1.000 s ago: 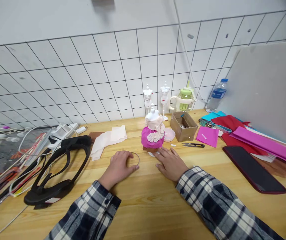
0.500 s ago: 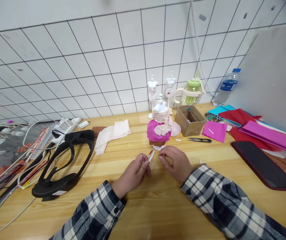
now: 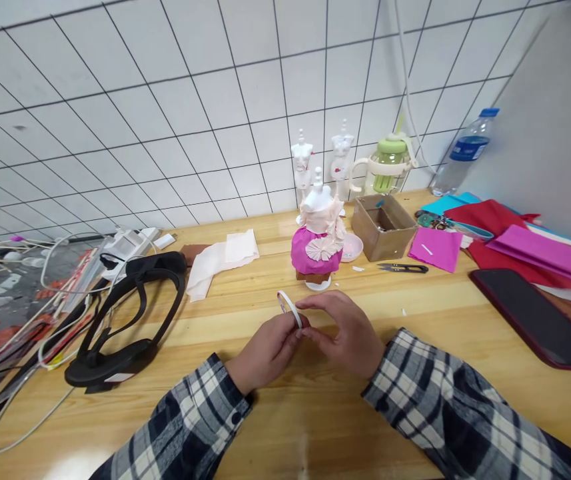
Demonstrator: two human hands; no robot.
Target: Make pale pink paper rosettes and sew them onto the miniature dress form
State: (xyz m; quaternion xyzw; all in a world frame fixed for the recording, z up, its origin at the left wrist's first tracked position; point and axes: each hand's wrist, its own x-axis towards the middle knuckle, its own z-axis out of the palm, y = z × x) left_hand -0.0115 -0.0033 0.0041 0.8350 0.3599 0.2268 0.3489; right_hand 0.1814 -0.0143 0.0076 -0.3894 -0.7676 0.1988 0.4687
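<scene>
My left hand (image 3: 269,350) is closed, its thumb and fingers pinching a thin white strip (image 3: 290,307) that curves up in a loop above the fingertips. My right hand (image 3: 348,332) is at the strip's right side, thumb and index fingertips touching or nearly touching it; its grip is unclear. Just beyond the hands stands a small dress form (image 3: 318,199) wearing a pale pink top and a magenta skirt (image 3: 308,252) with a pleated pale fan piece (image 3: 322,249). A brown layer shows under the skirt.
Two white dress forms stand behind. A cardboard box (image 3: 384,235), pink dish (image 3: 352,247), thread snips (image 3: 403,268) and magenta cloth (image 3: 435,250) lie right, with a phone (image 3: 540,320). Pale fabric (image 3: 215,263) and a black headset strap (image 3: 128,327) lie left.
The white strip has risen and now shows as a curved loop. My right hand has moved left to meet it at my left fingertips. The camera view has shifted slightly.
</scene>
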